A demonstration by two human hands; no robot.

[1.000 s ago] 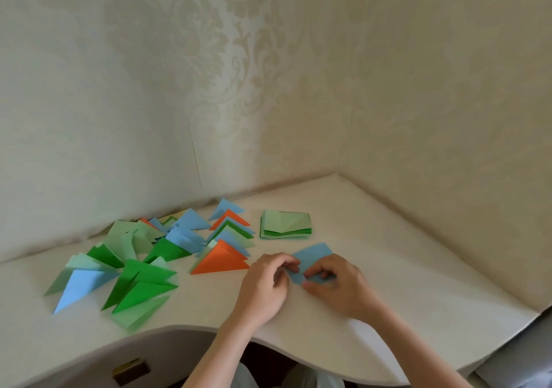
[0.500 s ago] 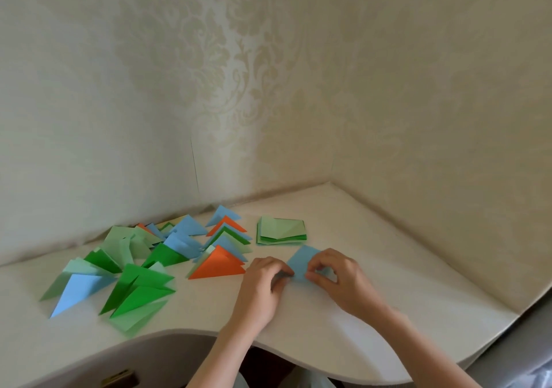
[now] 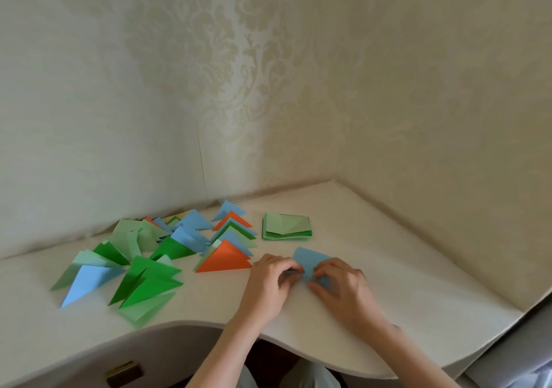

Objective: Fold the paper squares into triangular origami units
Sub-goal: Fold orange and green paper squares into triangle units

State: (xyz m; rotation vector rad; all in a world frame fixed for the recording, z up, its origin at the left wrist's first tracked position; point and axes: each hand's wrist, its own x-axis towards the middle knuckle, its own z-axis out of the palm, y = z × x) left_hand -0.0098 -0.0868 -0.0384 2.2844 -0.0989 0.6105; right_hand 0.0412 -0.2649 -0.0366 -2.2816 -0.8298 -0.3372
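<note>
Low on the left of the frame, a scatter of folded paper triangles (image 3: 146,280) in green, pale green and blue lies on a cream desk (image 3: 418,283). Right of them, near the middle, an orange triangle (image 3: 225,260) rests flat. Above and right of it sits a stack of pale green squares (image 3: 286,226). Just below centre, the person's left hand (image 3: 268,286) and right hand (image 3: 343,289) meet over a blue paper square (image 3: 309,259) lying on the desk, each pinching its near edge with curled fingertips. Patterned wallpaper (image 3: 268,73) fills the upper frame.
</note>
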